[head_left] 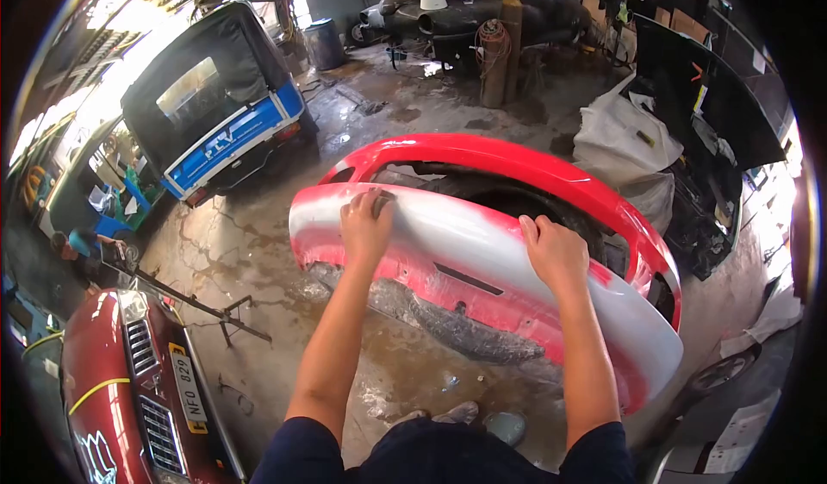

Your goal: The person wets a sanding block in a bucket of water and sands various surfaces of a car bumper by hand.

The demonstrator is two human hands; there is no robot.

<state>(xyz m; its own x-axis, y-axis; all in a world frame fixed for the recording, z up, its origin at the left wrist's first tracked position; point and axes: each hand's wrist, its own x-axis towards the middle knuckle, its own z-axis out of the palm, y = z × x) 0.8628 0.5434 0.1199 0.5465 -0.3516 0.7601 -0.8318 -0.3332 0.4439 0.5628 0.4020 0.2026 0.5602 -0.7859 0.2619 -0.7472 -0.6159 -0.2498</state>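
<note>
One car bumper (pixel 457 225), patchy white over red, directly before the person, on the near side of a glossy red bumper (pixel 482 149). Left hand (pixel 368 217): fingers bent over the upper edge, grasping it (a dark spot beside them is too unclear to name). Right hand (pixel 556 251): grasping the same edge, farther along. Condition: judged part-finished; pale coverage spans much of the outer face, while the lower strip shows uneven red and pink, apparently left to even out.
</note>
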